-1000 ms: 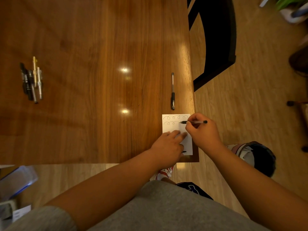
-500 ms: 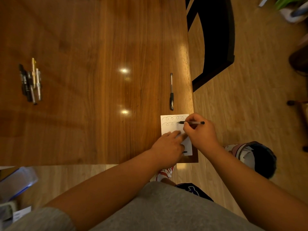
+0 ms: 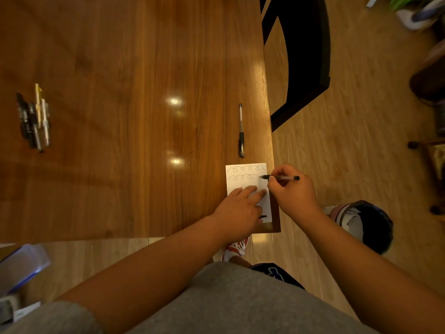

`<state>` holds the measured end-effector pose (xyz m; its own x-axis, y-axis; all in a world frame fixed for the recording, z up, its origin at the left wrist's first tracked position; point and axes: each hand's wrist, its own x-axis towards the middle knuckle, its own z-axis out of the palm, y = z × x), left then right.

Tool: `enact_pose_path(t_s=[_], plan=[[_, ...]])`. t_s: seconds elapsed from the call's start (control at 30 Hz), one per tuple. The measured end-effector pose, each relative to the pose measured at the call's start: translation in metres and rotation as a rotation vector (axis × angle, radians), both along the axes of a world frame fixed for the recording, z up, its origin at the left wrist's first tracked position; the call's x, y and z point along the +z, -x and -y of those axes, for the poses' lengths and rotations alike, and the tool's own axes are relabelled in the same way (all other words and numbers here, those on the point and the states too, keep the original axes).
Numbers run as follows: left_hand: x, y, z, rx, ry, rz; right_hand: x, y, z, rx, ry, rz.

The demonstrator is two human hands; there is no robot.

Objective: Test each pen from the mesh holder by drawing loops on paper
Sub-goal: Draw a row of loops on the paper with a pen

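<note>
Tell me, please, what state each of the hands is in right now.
Left hand: open, fingers pressing flat on the paper.
Right hand: holding a pen, its tip at the paper.

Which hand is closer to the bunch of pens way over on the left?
Left. The left hand rests on the paper, far right of the bunch of pens; the right hand, gripping a pen, sits farther right still.

Warm, dim light falls from overhead, leaving two bright glare spots (image 3: 175,101) on my glossy bench (image 3: 120,56). The wide lens bends the edges, and the far corners look soft and blurred.
</note>
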<state>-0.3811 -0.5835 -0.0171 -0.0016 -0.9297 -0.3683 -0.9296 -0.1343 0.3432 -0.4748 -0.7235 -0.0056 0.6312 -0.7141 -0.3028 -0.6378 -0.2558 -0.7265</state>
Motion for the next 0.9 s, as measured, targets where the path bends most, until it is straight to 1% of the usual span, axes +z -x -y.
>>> enact_pose_path(t_s=[0.23, 0.5, 0.63, 0.83, 0.9], plan=[[0.000, -0.001, 0.001, -0.007, 0.005, 0.011, -0.001, -0.001, -0.002, 0.023, -0.009, 0.003], [-0.003, -0.002, 0.000, 0.004, 0.020, 0.002, 0.002, 0.000, 0.004, -0.038, -0.010, 0.020], [-0.006, -0.001, 0.000, 0.004, 0.047, 0.008, 0.004, 0.005, 0.004, -0.030, -0.009, 0.023], [-0.010, 0.001, -0.001, 0.012, 0.080, 0.014, 0.004, 0.009, 0.007, -0.044, 0.003, -0.015], [-0.010, 0.001, 0.000, 0.016, 0.080, 0.014, 0.008, 0.012, 0.009, -0.081, -0.004, 0.002]])
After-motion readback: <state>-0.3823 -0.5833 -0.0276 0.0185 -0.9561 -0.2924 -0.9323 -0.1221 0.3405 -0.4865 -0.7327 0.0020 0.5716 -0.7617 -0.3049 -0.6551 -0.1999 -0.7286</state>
